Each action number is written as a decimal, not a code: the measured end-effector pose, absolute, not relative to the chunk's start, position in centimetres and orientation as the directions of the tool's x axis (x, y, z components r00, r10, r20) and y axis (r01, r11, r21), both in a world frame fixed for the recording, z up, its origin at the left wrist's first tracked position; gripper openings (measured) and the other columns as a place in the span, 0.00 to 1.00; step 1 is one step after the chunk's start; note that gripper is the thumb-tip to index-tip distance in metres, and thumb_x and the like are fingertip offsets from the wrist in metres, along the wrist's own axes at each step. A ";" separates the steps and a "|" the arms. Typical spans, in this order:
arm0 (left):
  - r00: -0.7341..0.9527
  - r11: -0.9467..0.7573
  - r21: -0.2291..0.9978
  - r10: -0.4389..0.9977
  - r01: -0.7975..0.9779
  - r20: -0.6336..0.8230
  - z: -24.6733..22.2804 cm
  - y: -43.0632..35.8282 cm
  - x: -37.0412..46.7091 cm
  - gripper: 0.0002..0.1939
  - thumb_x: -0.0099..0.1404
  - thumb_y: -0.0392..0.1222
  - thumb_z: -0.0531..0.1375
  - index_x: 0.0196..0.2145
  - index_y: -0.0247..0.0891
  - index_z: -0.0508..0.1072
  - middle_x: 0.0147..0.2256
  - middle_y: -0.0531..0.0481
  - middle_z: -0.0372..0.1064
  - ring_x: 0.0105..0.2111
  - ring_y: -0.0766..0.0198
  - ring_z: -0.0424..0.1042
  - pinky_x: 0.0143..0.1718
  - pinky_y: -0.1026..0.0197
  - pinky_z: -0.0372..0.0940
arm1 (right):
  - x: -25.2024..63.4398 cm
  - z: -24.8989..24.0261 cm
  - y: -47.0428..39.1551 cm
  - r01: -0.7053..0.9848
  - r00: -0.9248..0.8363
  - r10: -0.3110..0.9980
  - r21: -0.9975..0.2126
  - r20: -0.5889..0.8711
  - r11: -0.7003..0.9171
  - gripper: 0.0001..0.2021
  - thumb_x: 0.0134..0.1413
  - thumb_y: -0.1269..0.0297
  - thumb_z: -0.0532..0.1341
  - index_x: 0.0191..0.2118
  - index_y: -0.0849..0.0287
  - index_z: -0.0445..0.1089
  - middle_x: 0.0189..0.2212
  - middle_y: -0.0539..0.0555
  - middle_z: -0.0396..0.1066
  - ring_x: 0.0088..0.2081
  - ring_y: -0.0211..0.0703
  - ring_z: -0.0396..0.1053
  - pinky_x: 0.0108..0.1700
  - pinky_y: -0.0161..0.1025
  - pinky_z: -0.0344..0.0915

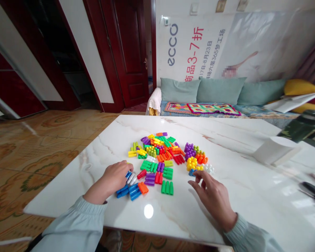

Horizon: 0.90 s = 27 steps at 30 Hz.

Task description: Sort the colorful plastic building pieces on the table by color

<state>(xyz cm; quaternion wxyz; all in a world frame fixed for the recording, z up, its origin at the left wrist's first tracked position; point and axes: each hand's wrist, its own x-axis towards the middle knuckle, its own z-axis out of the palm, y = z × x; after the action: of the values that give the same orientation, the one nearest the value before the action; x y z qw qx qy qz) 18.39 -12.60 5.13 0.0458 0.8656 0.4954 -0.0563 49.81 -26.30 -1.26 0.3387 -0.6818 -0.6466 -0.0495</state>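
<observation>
Colourful plastic pieces lie in a loose pile on the white marbled table. At the pile's left edge is my left hand, its fingers bent down over blue and white pieces; its fingertips are partly hidden. My right hand hovers at the right with thumb and index finger apart and nothing seen between them. Just beyond its fingertips sit a small blue piece, a yellow cluster and clear white pieces. Green pieces and an orange piece lie between the hands.
The white table extends to both sides. On its right stand a white box, a dark green camouflage bottle and a black-handled item. Behind it is a sofa with green cushions; a red door stands behind left.
</observation>
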 end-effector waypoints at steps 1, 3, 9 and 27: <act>0.509 -0.510 0.031 0.850 0.859 -0.137 5.5 -13.1 18.8 0.17 0.55 0.29 0.56 0.40 0.43 0.74 0.43 0.47 0.74 0.46 0.55 0.72 0.44 0.59 0.62 | 49.6 -1.1 -26.3 0.911 0.151 0.849 -0.405 0.507 0.080 0.10 0.59 0.55 0.58 0.40 0.55 0.67 0.28 0.49 0.74 0.22 0.36 0.68 0.28 0.34 0.60; 0.546 -0.545 0.059 0.820 0.837 -0.170 6.0 -14.0 19.5 0.10 0.56 0.34 0.59 0.36 0.43 0.75 0.39 0.48 0.74 0.42 0.54 0.73 0.40 0.59 0.62 | 49.3 -1.0 -26.4 0.905 0.133 0.850 -0.413 0.509 0.105 0.10 0.60 0.55 0.58 0.40 0.55 0.68 0.29 0.49 0.74 0.23 0.37 0.68 0.28 0.34 0.61; 0.559 -0.587 -0.018 0.779 0.809 -0.285 4.6 -16.1 21.5 0.27 0.49 0.35 0.65 0.49 0.41 0.73 0.45 0.41 0.73 0.46 0.45 0.72 0.42 0.54 0.63 | 48.7 -1.2 -26.5 0.899 0.078 0.873 -0.412 0.480 0.146 0.08 0.61 0.58 0.58 0.41 0.56 0.68 0.31 0.50 0.74 0.26 0.38 0.71 0.31 0.35 0.62; 0.735 0.431 0.900 0.592 0.057 -0.331 3.2 -18.2 25.3 0.20 0.54 0.47 0.69 0.40 0.36 0.71 0.39 0.48 0.69 0.37 0.61 0.71 0.39 0.58 0.67 | 42.7 -1.3 -27.6 0.102 0.084 0.995 -0.994 0.048 0.039 0.16 0.53 0.52 0.64 0.41 0.58 0.67 0.20 0.45 0.65 0.22 0.35 0.63 0.25 0.32 0.61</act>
<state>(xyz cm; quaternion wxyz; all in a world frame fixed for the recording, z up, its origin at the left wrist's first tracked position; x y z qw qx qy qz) 25.27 -18.24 3.23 0.7825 0.5050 0.3217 0.1710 42.75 -27.61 -1.35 0.5061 -0.5347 -0.5132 0.4411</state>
